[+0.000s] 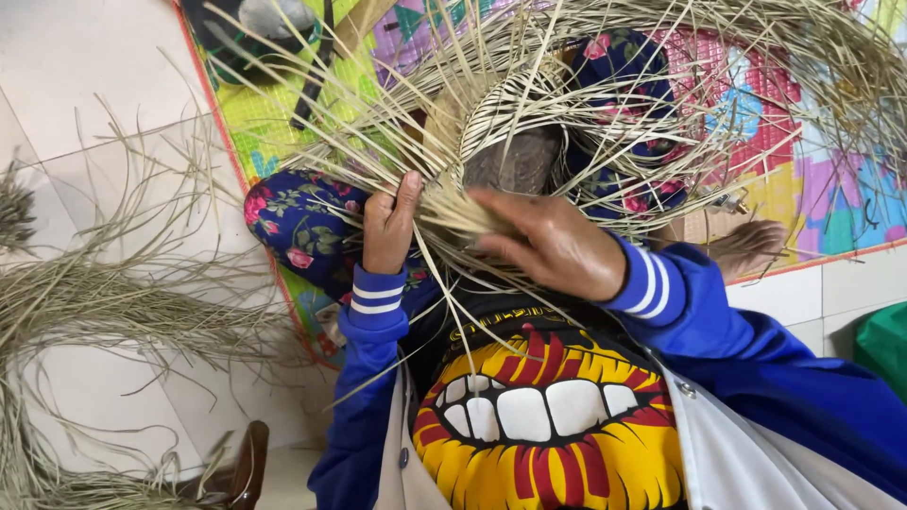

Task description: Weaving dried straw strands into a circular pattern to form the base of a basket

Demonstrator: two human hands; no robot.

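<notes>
At the far left, a loose heap of dried straw strands (85,302) lies spread over the pale tiled floor (76,66). Next comes the left hand (389,227), raised upright from a blue sleeve with white cuff stripes, fingers curled shut around a bunch of strands at the lower edge of the half-woven straw hat (501,123), thumb pointing up. The hat sits over a dark rounded block (515,162) on the person's lap, between knees in dark blue floral trousers (302,222), its unwoven ends fanning out in all directions. The right hand (553,241) reaches in from the right, palm down and wrist bent, fingers stretched flat and pressing on the same bunch, not visibly gripping. Beyond lies a colourful patterned mat (831,198) and a bare foot (751,244).
</notes>
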